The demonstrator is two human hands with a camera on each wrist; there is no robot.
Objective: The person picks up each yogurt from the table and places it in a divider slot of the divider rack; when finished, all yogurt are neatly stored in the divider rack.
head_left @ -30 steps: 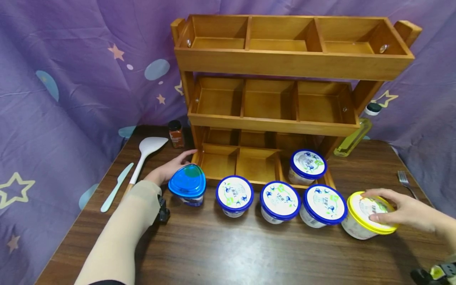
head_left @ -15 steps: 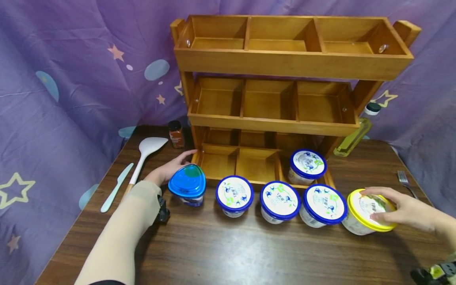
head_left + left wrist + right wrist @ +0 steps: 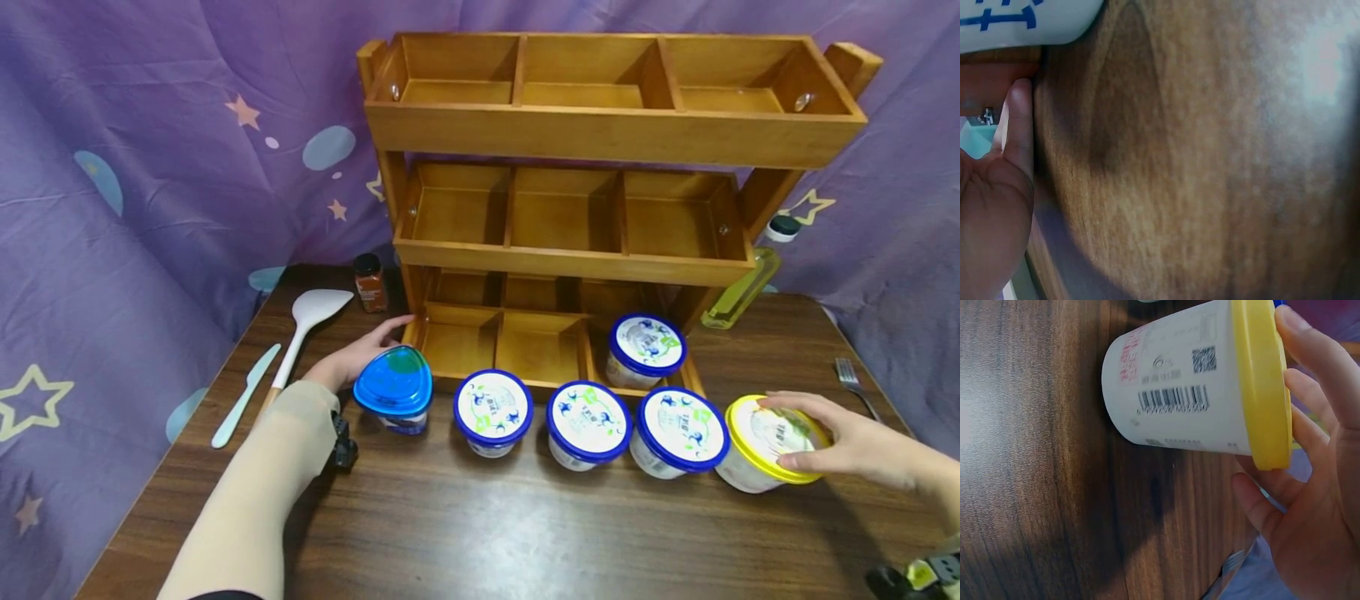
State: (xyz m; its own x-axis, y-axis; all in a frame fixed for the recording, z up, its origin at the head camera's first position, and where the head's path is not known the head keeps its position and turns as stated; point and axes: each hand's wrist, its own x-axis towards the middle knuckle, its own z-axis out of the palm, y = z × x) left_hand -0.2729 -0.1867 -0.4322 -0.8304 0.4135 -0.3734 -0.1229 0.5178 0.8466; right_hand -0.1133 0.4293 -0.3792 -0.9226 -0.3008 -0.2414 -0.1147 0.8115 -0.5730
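Note:
My right hand point(image 3: 840, 442) grips a white tub with a yellow lid point(image 3: 780, 437) from above, its fingers spread round the lid. The tub's barcode side fills much of the right wrist view, where fingers point(image 3: 1316, 356) lie along the lid's rim. My left hand point(image 3: 356, 354) touches the left front corner of the bottom tier of a wooden rack point(image 3: 577, 262). The left wrist view shows one straight digit against the wood; other fingers are hidden. Beside that hand stands a tub with a blue three-cornered lid point(image 3: 396, 382).
Several blue-lidded tubs point(image 3: 493, 408) line the rack's front; another tub point(image 3: 647, 346) sits in its bottom right compartment. Left lie a white spatula point(image 3: 318, 308), pale knife point(image 3: 246, 396) and spice jar point(image 3: 370, 283). Right are an oil bottle point(image 3: 742, 287) and fork point(image 3: 855, 385).
My right hand and the yellow-lidded tub have shifted slightly left and away from me, up in the head view. My left hand has stayed at the rack's corner.

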